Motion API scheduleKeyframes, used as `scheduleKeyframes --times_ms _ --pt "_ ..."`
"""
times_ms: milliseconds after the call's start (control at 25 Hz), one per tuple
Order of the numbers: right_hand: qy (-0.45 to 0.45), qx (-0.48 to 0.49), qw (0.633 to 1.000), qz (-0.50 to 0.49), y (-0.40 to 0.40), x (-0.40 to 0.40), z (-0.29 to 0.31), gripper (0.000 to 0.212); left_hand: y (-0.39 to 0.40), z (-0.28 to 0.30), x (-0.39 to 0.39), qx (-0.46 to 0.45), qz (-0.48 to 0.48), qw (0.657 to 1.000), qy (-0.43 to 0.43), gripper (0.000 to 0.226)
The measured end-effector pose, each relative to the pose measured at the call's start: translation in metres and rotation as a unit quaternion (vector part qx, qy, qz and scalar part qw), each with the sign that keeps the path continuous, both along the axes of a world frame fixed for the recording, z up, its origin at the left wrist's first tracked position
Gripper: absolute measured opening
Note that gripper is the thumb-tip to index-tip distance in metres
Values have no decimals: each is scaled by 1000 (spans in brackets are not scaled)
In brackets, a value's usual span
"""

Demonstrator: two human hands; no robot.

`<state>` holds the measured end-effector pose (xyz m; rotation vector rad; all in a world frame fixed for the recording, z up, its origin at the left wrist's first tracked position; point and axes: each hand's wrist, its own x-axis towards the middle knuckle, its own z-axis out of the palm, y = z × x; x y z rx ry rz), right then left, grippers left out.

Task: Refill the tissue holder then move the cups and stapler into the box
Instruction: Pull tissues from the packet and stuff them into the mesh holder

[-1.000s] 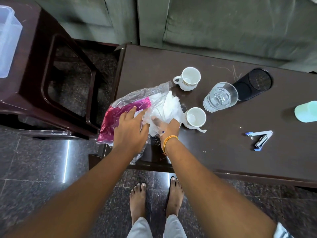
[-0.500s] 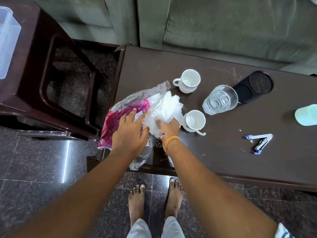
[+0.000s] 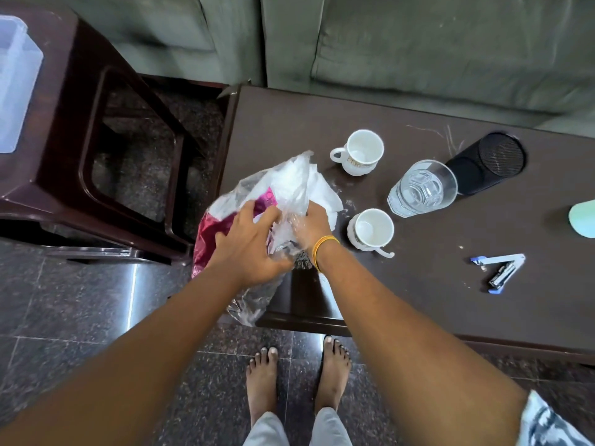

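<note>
Both hands work at the tissue pack [image 3: 257, 201], a clear plastic bag with a pink panel, which lies at the near left corner of the tabletop [image 3: 418, 284] and partly overhangs its edge. The left hand [image 3: 248, 249] presses down on the bag, fingers curled into the plastic, so its grip is closed on the pack. The right hand [image 3: 310, 228] reaches into the bag's open mouth among the white tissues [image 3: 318, 191]; the plastic hides its fingers, so I cannot tell whether it has closed on them.

Just right of that hand stands the near cup [image 3: 370, 228], with the far cup [image 3: 360, 152] beyond it, a glass [image 3: 421, 188] to the right, and a black mesh holder [image 3: 489, 162] lying on its side past that. The stapler [image 3: 499, 272] sits open, well apart at the near right. The box [image 3: 16, 82] rests on a stool [image 3: 80, 140] to the left.

The risks, as I judge them: a sharp pull could swing the right wrist into the near cup and tip it. The overhanging pack could slide to the floor if the left hand eases off. Thin tissues may tear or come out bunched if snagged on the plastic.
</note>
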<state>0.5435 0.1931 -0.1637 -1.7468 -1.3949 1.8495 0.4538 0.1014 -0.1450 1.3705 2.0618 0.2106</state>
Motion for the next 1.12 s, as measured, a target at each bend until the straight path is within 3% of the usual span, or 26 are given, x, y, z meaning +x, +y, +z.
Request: scheduleKeyframes --times_ms 80,200,280,400,520,720,800,880,960,1040,1120 --pt "52 -24 998 -14 -3 4 -2 27 5 -3 2 -11 -13 999 49 70" --pt "43 16 999 -2 -5 10 -7 24 15 -6 1 19 37 997 62 77" --pt "21 48 997 -51 -8 13 -7 12 19 -8 -2 35 63 995 67 71" --pt "-51 56 978 -192 -11 20 -4 15 20 -7 -6 57 94 992 65 62" --pt "-99 46 975 -193 -13 25 -6 22 19 -5 -11 71 115 989 59 59" --pt "-34 -70 974 -215 -9 13 -5 41 16 -4 -12 70 124 989 50 59" --pt "1 -106 961 -255 -9 10 -7 35 15 -4 -12 69 133 988 47 60" --pt "4 -108 967 -229 -11 7 -7 19 14 -3 -10 72 141 986 44 61" --pt "-50 -76 977 -193 -15 7 -6 14 12 -2 -9 79 155 984 39 62" --pt "-141 -24 968 -208 -18 9 -6 28 10 -2 -8 89 175 980 24 62" --pt "-163 -1 959 -233 -21 12 -3 39 10 -1 -7 96 191 977 9 59"
